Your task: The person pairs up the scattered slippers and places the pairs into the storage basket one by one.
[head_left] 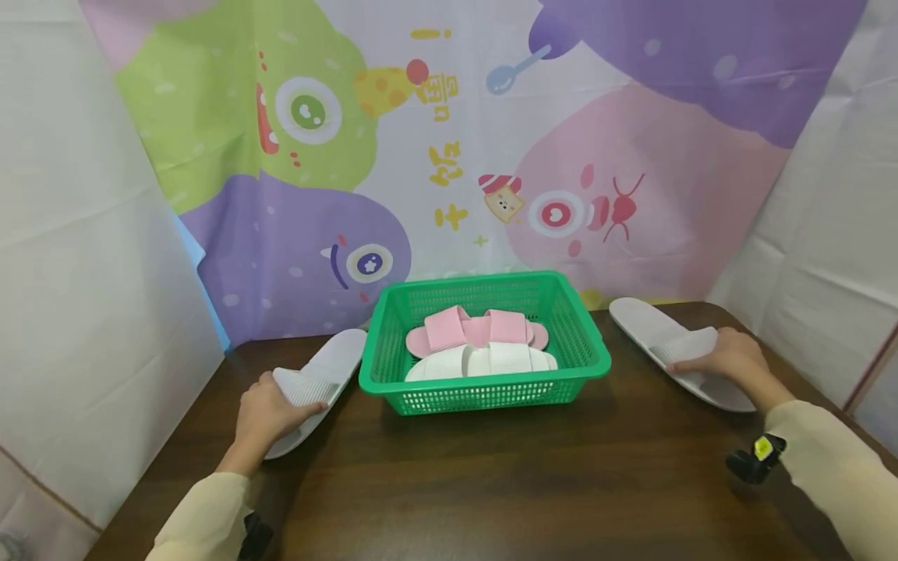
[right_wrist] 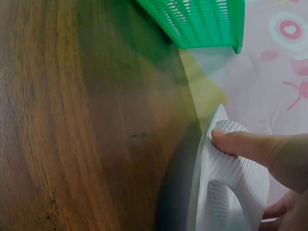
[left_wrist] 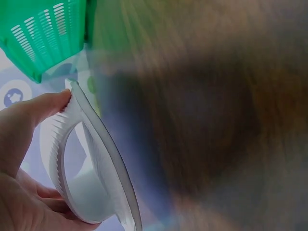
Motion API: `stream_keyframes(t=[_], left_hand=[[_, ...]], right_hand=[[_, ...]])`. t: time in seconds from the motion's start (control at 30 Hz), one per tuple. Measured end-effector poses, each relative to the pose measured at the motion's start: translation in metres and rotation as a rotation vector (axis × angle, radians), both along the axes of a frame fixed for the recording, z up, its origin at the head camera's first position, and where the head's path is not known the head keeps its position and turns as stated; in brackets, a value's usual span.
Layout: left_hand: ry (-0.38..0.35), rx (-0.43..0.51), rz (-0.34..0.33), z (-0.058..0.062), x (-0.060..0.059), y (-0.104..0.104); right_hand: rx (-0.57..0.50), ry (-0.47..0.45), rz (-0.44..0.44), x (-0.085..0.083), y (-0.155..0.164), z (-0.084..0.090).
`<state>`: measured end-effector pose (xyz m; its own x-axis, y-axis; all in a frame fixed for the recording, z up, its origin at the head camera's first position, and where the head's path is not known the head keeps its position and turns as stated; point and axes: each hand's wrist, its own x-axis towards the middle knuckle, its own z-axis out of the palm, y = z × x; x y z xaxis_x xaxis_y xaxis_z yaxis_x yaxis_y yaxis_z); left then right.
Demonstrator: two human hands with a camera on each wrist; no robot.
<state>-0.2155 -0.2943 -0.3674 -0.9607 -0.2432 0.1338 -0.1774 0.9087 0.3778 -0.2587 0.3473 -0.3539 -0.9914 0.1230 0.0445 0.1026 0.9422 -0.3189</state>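
Observation:
A green plastic basket stands at the middle of the dark wooden table; inside lie a pink pair of slippers and a white pair. Left of the basket a white slipper lies on the table, and my left hand grips its ribbed strap, thumb on top. To the right another white slipper lies flat, with my right hand holding its strap, thumb pressed on the ribs. The basket's corner shows in the left wrist view, and the basket also in the right wrist view.
A colourful cartoon backdrop hangs behind the table, with white sheets at both sides. A black wrist camera sits on my right sleeve. The table front is bare wood.

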Motion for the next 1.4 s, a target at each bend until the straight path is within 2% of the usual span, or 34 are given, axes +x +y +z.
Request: stream_keyframes(t=[0.13, 0.53, 0.9, 1.4], left_hand=[[0.013, 0.013, 0.004, 0.001, 0.004, 0.001], [0.077, 0.034, 0.023, 0.010, 0.016, 0.003], [0.061, 0.063, 0.030, 0.017, 0.023, 0.000], [0.107, 0.107, 0.060, 0.029, 0.042, 0.001]], right_hand=[[-0.008, 0.030, 0.008, 0.001, -0.004, 0.003], [-0.054, 0.044, 0.021, 0.012, -0.020, 0.011], [-0.076, 0.059, 0.020, 0.021, -0.018, 0.014], [-0.090, 0.082, 0.048, 0.033, -0.024, 0.021]])
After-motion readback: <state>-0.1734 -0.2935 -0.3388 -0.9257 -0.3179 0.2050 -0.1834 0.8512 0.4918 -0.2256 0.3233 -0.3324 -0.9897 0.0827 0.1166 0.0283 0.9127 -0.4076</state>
